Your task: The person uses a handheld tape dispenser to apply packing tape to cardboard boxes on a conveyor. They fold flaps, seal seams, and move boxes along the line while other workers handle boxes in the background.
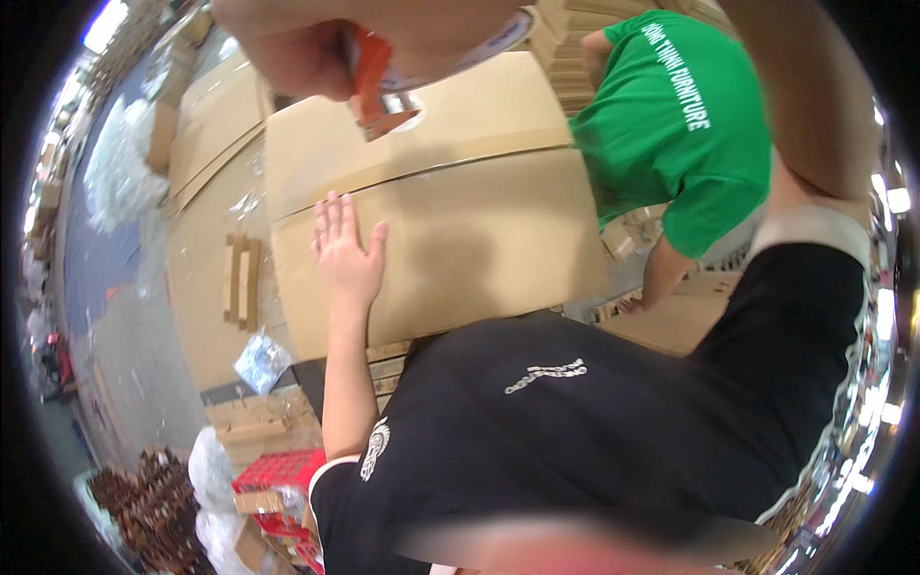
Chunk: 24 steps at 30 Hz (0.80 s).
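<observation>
A large brown cardboard carton (479, 220) lies in front of me, with a seam running across its top. A tan band follows part of that seam; whether it is tape I cannot tell. Flat on the carton's left side, my left hand (347, 251) has its fingers stretched out, their tips at the seam. Very close to the camera, my right hand (297, 43) grips an orange tape dispenser (374, 91) above the carton's far edge. Part of a tape roll (494, 43) shows beside the hand. My right arm is raised and partly out of view.
A co-worker in a green shirt (680, 125) bends down at the carton's right. Flat cardboard sheets (216, 125) and wooden-looking strips (241, 283) lie left. A blue-white plastic packet (262, 362), red crate (273, 470) and clear plastic wrap (120, 163) are nearby. Cardboard is stacked behind.
</observation>
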Motion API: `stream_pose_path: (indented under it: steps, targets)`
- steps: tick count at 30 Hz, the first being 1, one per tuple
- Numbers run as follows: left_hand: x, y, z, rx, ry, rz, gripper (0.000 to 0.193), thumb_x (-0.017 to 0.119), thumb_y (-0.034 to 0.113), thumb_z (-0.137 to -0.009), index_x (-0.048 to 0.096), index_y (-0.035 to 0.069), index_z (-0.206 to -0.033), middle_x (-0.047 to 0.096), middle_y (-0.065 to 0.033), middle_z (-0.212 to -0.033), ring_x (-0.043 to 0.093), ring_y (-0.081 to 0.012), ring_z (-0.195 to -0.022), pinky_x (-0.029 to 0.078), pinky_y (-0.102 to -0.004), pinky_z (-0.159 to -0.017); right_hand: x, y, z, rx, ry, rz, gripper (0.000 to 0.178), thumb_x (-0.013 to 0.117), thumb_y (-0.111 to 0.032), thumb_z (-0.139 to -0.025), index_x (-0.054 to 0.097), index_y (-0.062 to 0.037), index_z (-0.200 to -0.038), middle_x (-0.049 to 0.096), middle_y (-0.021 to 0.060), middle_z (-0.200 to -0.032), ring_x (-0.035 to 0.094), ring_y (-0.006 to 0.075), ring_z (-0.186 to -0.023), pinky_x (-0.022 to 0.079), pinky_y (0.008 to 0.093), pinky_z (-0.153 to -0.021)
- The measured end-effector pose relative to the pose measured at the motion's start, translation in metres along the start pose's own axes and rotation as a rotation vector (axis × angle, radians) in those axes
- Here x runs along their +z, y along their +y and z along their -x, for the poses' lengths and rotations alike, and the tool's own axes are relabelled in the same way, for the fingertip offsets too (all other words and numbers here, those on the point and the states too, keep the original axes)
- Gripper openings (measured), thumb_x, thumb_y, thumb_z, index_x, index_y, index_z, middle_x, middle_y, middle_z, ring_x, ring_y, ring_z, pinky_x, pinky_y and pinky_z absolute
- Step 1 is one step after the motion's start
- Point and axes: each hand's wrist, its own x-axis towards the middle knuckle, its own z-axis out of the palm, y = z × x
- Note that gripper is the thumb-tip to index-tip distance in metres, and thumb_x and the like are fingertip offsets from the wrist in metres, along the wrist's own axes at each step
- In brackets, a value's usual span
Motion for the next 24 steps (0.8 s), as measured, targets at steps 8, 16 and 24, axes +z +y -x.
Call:
stream_pose_path:
  steps: [8,16,24]
  targets:
    - [0.007,0.005,0.012,0.039,0.034,-0.021,0.074,0.065,0.051,-0.106,0.05,0.008,-0.164,0.044,-0.0149,-0.173,0.033,-0.0345,-0.164,0.028,-0.0548,-0.131,0.06,0.03,0.027,0.045,0.323,-0.273,0.015,0.078,-0.003,-0.079,0.079,-0.0054,-0.093,0.077,0.0137,-0.088,0.072,0.0328,-0.077,0.055,0.0435,-0.068]
    - [0.052,0.025,-0.039,0.114,0.062,0.002,0.061,0.064,0.042,-0.109,0.059,0.004,-0.157,0.057,-0.0158,-0.164,0.045,-0.037,-0.157,0.036,-0.0509,-0.127,0.295,0.126,0.041,0.04,0.54,-0.705,0.039,0.075,-0.004,-0.077,0.083,-0.0114,-0.115,0.08,0.0129,-0.094,0.073,0.0348,-0.087,0.058,0.0431,-0.079]
    - [0.032,0.042,-0.033,0.067,0.179,0.02,0.042,0.066,0.027,-0.109,0.072,0.002,-0.142,0.07,-0.017,-0.147,0.062,-0.0335,-0.143,0.047,-0.0451,-0.119,0.299,0.159,0.032,-0.149,0.466,-0.698,0.041,0.076,-0.006,-0.082,0.082,-0.0138,-0.121,0.081,0.0093,-0.113,0.075,0.0366,-0.097,0.059,0.0431,-0.087]
